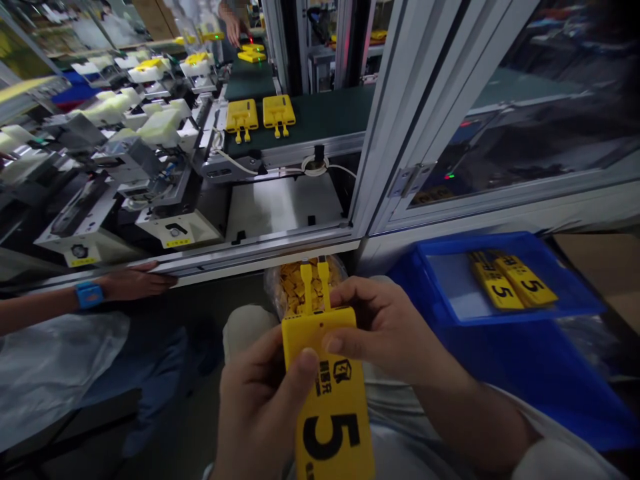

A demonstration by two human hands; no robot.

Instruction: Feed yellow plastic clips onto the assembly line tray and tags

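Note:
Both of my hands hold a yellow power bank (325, 393) in front of my lap, its printed face with a large black "5" turned up. Two short yellow cables with plugs (316, 283) stick out from its far end. My left hand (265, 393) grips the left edge, thumb lying on the face. With fingers bent around the upper right corner, my right hand (387, 330) rests its thumb on the face near the cable end. Beyond the plugs, a clear bag of small orange-yellow pieces (293, 283) is partly hidden.
Two yellow power banks (279, 112) lie on the green conveyor belt (330, 110). At right, a blue bin (435, 280) holds more. A metal frame post (390, 113) rises ahead. Another person's hand (135, 281) rests by the bench edge at left; another hand (231, 27) works far back.

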